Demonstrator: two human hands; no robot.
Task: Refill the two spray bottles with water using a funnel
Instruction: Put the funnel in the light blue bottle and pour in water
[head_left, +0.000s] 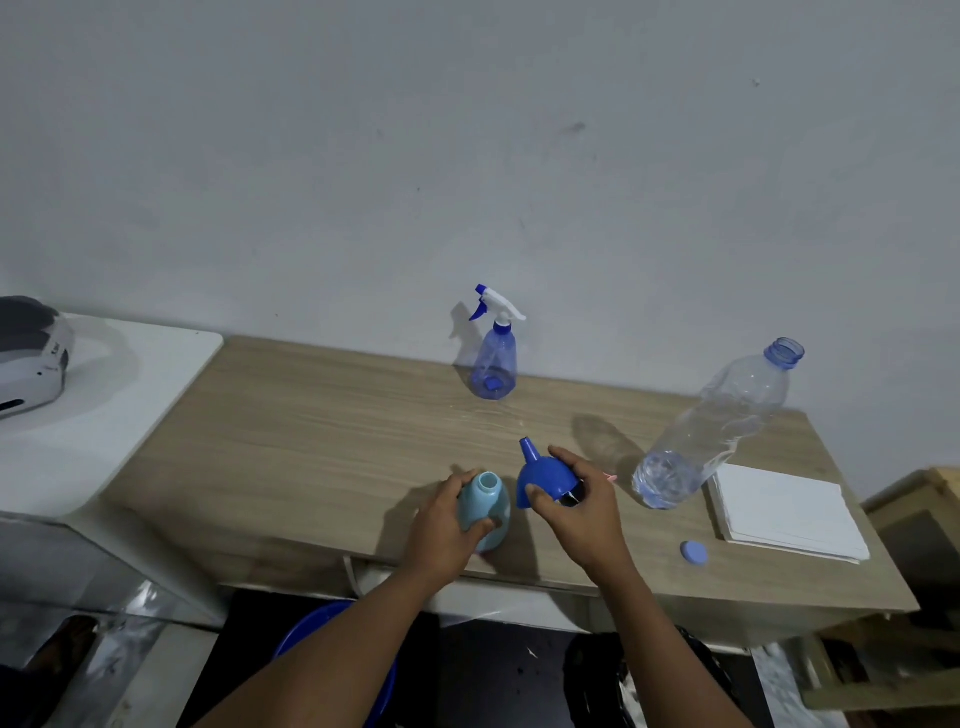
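Wood-grain table (311, 441) spans the middle of the frame. At lower centre, a pale-blue bottle (491, 496) is gripped by the left hand (444, 525). The fingers are curled round its left side, the thumb is laid across its near side, and the open neck is left uncovered. Just right of it, a funnel (545, 475) is held by the right hand (584, 512), spout raised toward the upper left. The thumb is pressed on the near rim and the fingers are wrapped over the cone. A spray bottle (496, 364) is set at centre by the wall. An uncapped water bottle (711, 431) is placed at right, its cap (694, 552) below it.
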